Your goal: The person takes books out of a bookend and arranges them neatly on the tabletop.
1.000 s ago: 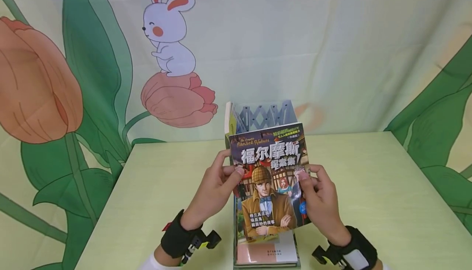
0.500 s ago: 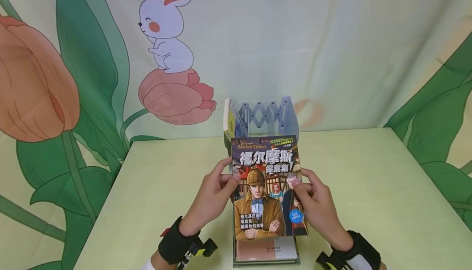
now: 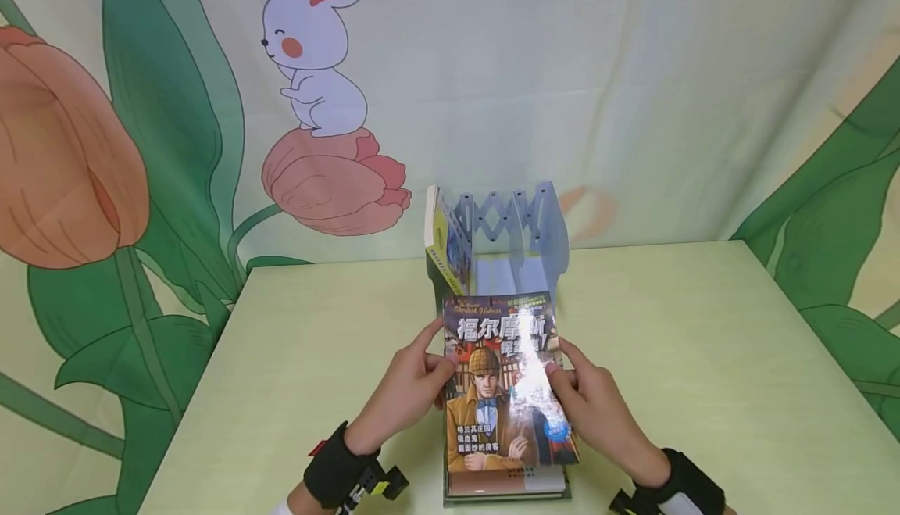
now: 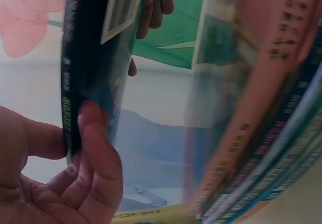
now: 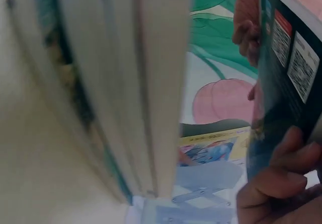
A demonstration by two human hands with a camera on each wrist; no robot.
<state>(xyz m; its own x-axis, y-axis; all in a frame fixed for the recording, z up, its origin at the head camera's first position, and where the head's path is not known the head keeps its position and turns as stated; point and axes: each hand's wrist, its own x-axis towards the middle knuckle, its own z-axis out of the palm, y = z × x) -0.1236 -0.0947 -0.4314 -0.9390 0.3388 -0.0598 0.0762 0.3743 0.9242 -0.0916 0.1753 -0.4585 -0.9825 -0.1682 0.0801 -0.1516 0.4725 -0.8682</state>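
Observation:
A paperback book (image 3: 485, 413) with a detective in a checked cap on its glossy cover is held between both hands, cover up. The left hand (image 3: 404, 390) grips its left edge, thumb on the cover and fingers beneath. At the opposite edge the right hand (image 3: 601, 405) pinches it the same way. Directly below lies a stack of books (image 3: 502, 484), mostly covered by the paperback in the head view. Both wrist views show a gap between the paperback's dark back cover (image 4: 95, 58) and the stacked books (image 5: 121, 93).
Behind the paperback stands a blue-grey expandable book rack (image 3: 554, 226) with crisscross slats. One book (image 3: 444, 245) stands upright at its left end. The pale yellow-green table (image 3: 703, 343) meets a printed curtain (image 3: 492, 69) at the back.
Both hands have brought the paperback lower and nearer the body, tilting it flatter over the stack. More of the rack now shows behind it. The grip on both edges is kept.

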